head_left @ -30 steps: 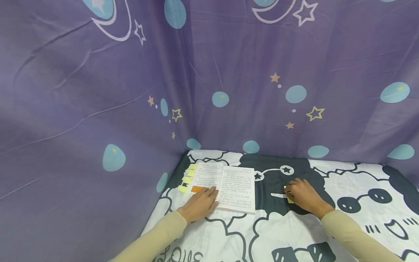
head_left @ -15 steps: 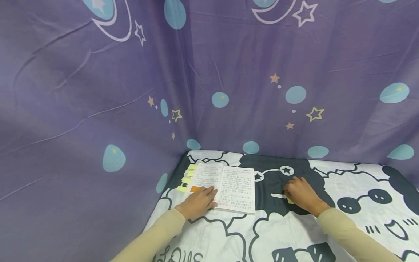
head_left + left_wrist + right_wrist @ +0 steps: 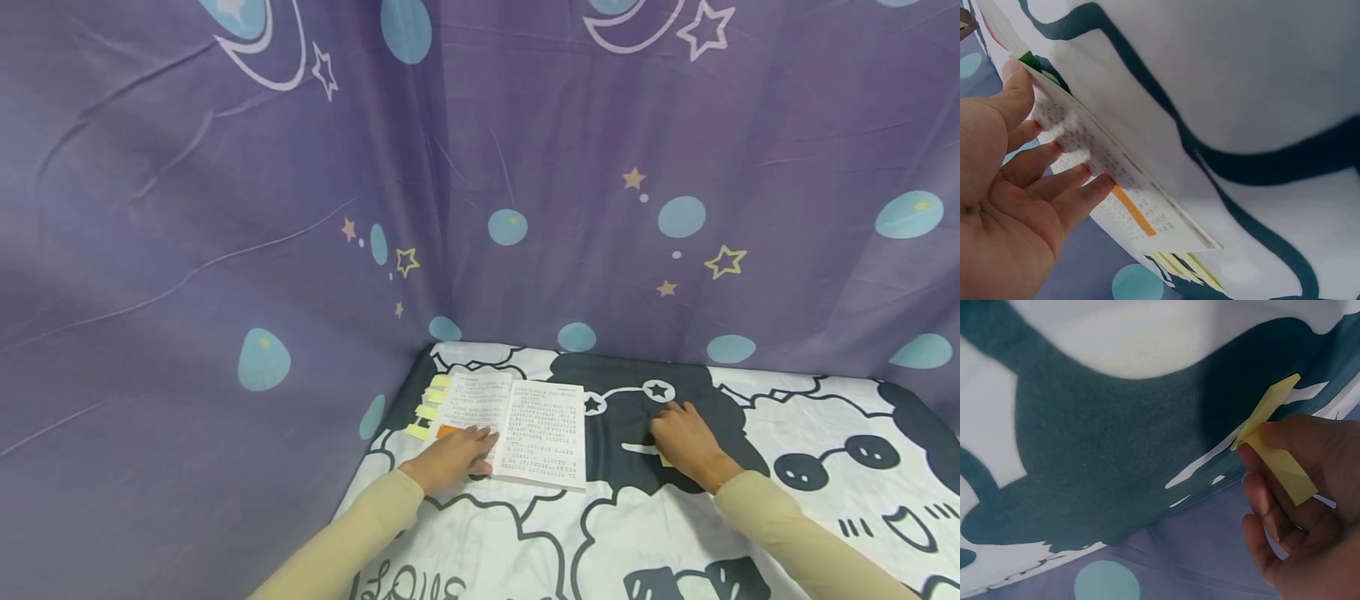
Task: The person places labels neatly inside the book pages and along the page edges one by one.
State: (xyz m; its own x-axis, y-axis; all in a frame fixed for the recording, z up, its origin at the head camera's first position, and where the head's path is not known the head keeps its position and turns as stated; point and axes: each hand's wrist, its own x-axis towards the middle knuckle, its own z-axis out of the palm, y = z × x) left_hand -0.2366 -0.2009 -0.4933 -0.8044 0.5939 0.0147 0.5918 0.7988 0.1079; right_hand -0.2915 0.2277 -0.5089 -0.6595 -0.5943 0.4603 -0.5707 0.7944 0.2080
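An open book (image 3: 542, 429) with printed pages lies on the patterned cloth. My left hand (image 3: 452, 457) rests on its left page with the fingers spread and fairly straight, near an orange strip (image 3: 447, 431) on that page. In the left wrist view, the thumb of the left hand (image 3: 1022, 181) lies at the page's edge by a small green tab (image 3: 1030, 60). To the right of the book, my right hand (image 3: 686, 440) pinches a yellow sticky note strip (image 3: 1288, 472) between thumb and index finger. Another yellow piece (image 3: 1275, 400) extends from the pinch over the dark cloth.
Several yellow tabs (image 3: 426, 412) stick out from the book's left edge. The black and white cartoon cloth (image 3: 517, 533) covers the surface under both hands. A purple curtain (image 3: 585, 283) with moons and stars hangs behind and at the left.
My right hand has shifted slightly to the left and turned, hiding more of the yellow piece under it. My left hand has slid a little to the left on the page.
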